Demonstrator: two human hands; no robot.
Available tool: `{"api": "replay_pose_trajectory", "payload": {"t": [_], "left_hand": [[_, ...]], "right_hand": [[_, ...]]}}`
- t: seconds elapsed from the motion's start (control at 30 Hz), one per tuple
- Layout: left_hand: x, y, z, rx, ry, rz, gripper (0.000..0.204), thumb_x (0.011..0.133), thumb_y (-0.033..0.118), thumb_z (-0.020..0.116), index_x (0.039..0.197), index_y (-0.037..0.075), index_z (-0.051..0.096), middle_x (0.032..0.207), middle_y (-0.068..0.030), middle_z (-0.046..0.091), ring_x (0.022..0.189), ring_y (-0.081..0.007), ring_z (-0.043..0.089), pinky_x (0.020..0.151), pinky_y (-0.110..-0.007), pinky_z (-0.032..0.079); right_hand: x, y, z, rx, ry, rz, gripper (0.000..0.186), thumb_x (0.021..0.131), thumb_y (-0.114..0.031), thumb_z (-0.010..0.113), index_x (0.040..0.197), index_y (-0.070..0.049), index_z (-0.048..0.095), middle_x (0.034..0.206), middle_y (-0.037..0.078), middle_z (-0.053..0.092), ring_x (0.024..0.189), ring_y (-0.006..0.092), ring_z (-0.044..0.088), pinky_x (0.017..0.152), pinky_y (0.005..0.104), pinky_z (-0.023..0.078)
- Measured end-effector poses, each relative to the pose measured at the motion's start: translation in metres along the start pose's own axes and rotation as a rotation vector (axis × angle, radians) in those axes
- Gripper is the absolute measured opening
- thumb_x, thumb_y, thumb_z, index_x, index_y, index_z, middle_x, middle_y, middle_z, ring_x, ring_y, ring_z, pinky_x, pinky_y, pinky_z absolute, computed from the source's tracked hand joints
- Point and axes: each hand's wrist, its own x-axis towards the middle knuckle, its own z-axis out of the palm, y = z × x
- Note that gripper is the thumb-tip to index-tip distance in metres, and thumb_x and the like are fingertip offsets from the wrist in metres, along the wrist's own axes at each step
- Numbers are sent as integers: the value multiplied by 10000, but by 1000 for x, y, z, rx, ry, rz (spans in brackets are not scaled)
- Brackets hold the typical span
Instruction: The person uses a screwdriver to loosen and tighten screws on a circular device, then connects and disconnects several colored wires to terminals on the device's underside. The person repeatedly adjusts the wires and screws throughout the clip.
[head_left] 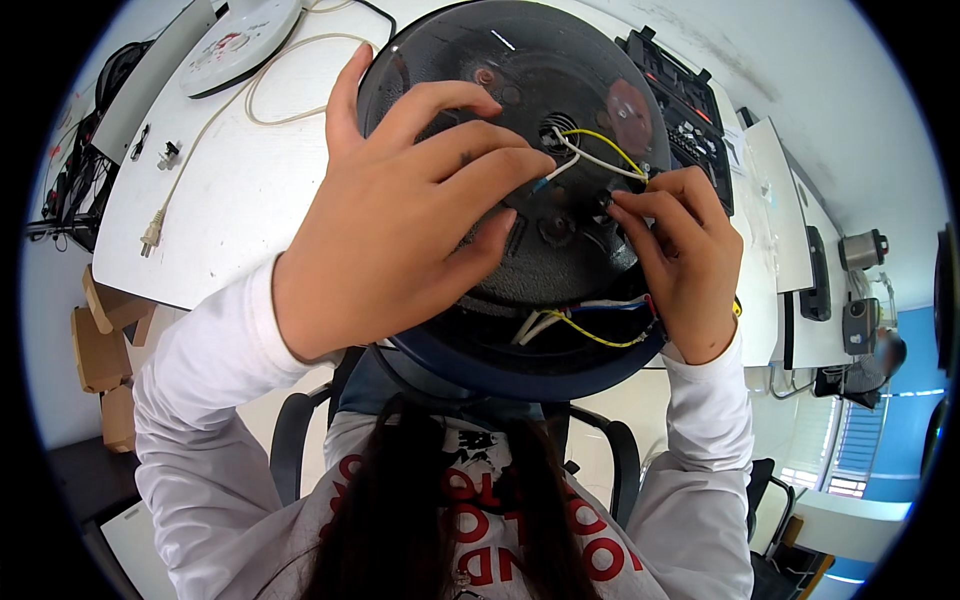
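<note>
By a white table (225,215), the left hand (400,205) spreads empty over a dark cover (545,85), likely stiff, best held by its rim (657,112); the right hand (685,260) pinches a black piece (604,201), four o'clock.

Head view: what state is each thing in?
Left hand: fingers spread, over the dark disc.
Right hand: pinching a small black part.
Dark disc: gap at its near edge, wires showing.
Upper yellow wire: bent, exposed.
Tool case: open.
Beige power plug: unplugged, on the table.
</note>
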Motion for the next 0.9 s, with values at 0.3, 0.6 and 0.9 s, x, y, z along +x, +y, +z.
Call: {"api": "replay_pose_trajectory", "payload": {"t": [0.3,0.6,0.9], "left_hand": [[2,-5,2,-21,3,4,443,753,28,692,1168,182,670,1137,25,675,1266,-249,517,1135,-647,47],[4,-5,9,-30,45,38,415,746,43,704,1138,176,679,1130,29,672,1257,-255,522,1134,-642,71],[6,-5,3,23,2,49,409,742,41,703,1124,188,685,1131,32,675,1256,-250,525,1133,-643,86]], "right_hand": [[0,2,-6,75,-47,-2,153,780,53,752,915,-6,712,871,40,567,640,97,545,535,216,416],[12,-12,-14,10,-187,100,138,787,-15,747,867,-25,635,865,64,575,633,233,627,561,316,474],[7,-10,-7,-61,-130,44,107,814,-44,724,873,-30,636,889,75,558,695,297,624,590,354,474]]}}
